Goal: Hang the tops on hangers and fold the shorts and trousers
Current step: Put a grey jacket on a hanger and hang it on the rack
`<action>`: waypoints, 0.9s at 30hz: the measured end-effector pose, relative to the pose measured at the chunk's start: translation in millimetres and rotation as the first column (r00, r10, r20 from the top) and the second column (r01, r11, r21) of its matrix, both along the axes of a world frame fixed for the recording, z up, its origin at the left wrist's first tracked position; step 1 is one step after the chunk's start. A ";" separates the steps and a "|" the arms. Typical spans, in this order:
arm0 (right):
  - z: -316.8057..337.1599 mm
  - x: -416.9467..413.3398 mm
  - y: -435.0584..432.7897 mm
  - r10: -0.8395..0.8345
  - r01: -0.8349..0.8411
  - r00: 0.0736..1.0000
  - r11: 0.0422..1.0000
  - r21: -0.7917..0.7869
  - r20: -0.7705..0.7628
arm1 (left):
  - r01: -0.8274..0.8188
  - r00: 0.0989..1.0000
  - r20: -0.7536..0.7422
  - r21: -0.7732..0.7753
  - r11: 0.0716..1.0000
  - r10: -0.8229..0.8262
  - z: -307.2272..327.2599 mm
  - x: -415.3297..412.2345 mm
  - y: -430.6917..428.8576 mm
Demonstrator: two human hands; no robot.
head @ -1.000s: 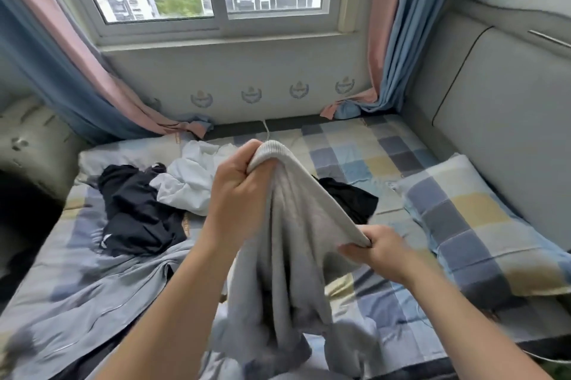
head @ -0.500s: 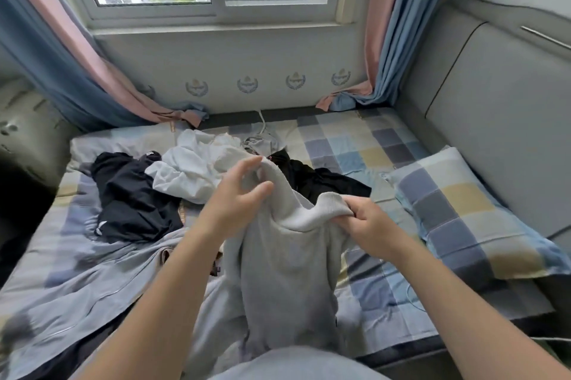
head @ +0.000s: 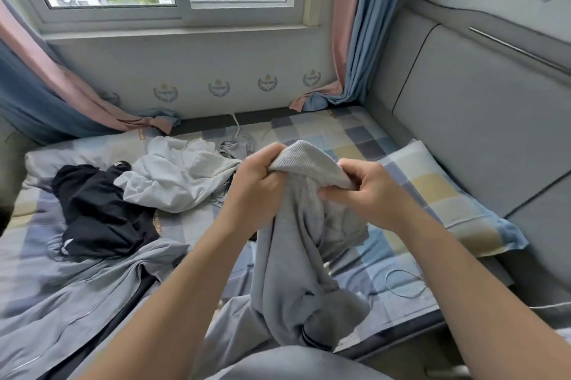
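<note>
I hold a grey garment (head: 293,262) up over the bed, its ribbed band at the top. My left hand (head: 258,182) grips the band's left end in a fist. My right hand (head: 367,191) pinches the band's right end, close beside the left. The rest of the cloth hangs down to the bed's front edge. On the bed behind lie a white garment (head: 173,178), a black garment (head: 95,209) to its left and a small grey piece (head: 236,148) further back. No hanger is in view.
The bed has a checked sheet (head: 349,138) and a checked pillow (head: 441,194) at the right against a grey padded headboard (head: 482,120). A grey-blue quilt (head: 65,302) lies bunched at the front left. Curtains (head: 355,39) hang at both sides of the window.
My hands have come closer together on the ribbed band, and the left hand has shut into a fist on it. The garment hangs lower and more bunched than a second ago.
</note>
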State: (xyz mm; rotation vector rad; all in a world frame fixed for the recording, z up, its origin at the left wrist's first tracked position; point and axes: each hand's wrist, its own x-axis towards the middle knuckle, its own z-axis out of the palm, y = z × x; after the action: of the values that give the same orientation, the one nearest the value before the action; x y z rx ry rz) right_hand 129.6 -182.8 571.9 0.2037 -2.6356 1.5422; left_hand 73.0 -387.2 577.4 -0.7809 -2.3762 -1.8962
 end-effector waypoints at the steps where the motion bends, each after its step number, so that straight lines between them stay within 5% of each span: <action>1: -2.1 -0.9 5.1 -0.009 0.008 0.999 0.999 0.036 0.035 | 0.002 1.000 -0.008 0.046 0.999 -0.001 11.3 -0.7 0.5; 6: -36.8 -3.1 19.2 -0.128 0.096 0.972 0.981 0.166 0.199 | -0.045 0.998 -0.023 0.258 0.965 0.053 58.3 -13.7 -7.5; 10: -67.6 1.1 19.1 -0.252 0.225 0.912 0.967 0.119 0.325 | -0.108 0.992 -0.032 0.295 0.949 0.123 69.3 -25.8 -21.6; 17: -36.5 -5.6 8.9 -0.236 0.271 0.935 0.957 -0.100 0.266 | -0.267 0.963 -0.016 0.061 0.962 0.268 32.4 -43.5 -35.5; 22: 11.4 -8.4 -13.6 -0.241 0.307 0.943 0.896 -0.321 0.229 | 0.066 0.996 0.071 -0.221 0.973 -0.052 -11.5 -21.9 -31.7; 24: 27.3 -8.2 -21.4 -0.229 0.320 0.938 0.860 -0.397 0.259 | 0.207 0.972 0.160 -0.215 0.955 -0.175 -21.3 -4.5 -23.9; 27: 42.4 -6.4 -28.5 -0.242 0.373 0.916 0.805 -0.461 0.320 | 0.115 0.993 0.050 -0.172 0.978 -0.108 -29.1 18.0 -9.3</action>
State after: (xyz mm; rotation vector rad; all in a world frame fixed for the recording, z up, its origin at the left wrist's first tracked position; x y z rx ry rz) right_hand 123.2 -211.2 614.3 -0.4645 -2.1320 2.1708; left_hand 90.9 -396.5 548.3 -0.9142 -2.6041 -1.7738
